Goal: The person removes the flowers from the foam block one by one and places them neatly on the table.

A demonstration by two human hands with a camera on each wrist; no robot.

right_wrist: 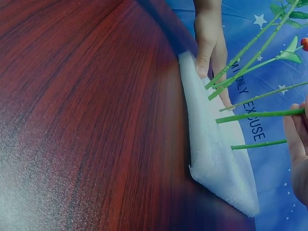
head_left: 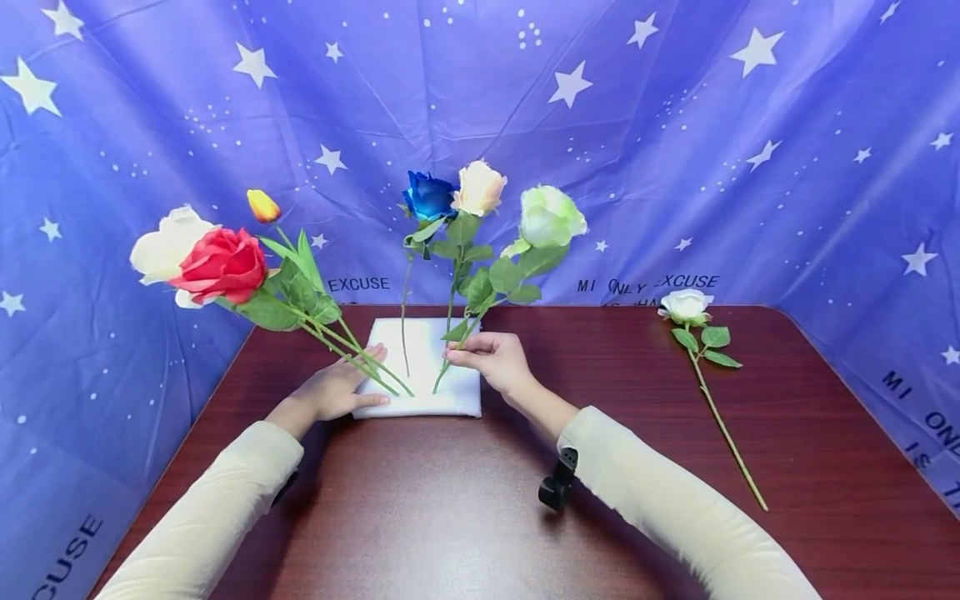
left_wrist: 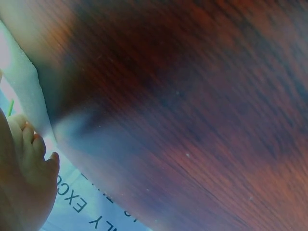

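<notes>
A white foam block (head_left: 459, 396) lies on the table with several artificial flower stems standing in it. My left hand (head_left: 330, 393) rests on its left side, fingers stretched out and thumb along the front. With thumb and fingers, my right hand (head_left: 501, 363) pinches the stem of a pale green rose (head_left: 553, 218); that stem's lower end meets the foam. Behind it stand a blue rose (head_left: 429, 197) and a cream rose (head_left: 480, 190). A red rose (head_left: 227, 265), a white flower (head_left: 168, 242) and an orange-yellow tulip (head_left: 262, 205) lean left over my left hand.
One white rose (head_left: 686, 307) with a long stem lies on the right of the dark wooden table (head_left: 450, 508). Blue star-patterned cloth (head_left: 480, 100) hangs behind and along both sides. A black device (head_left: 557, 483) is strapped at my right wrist.
</notes>
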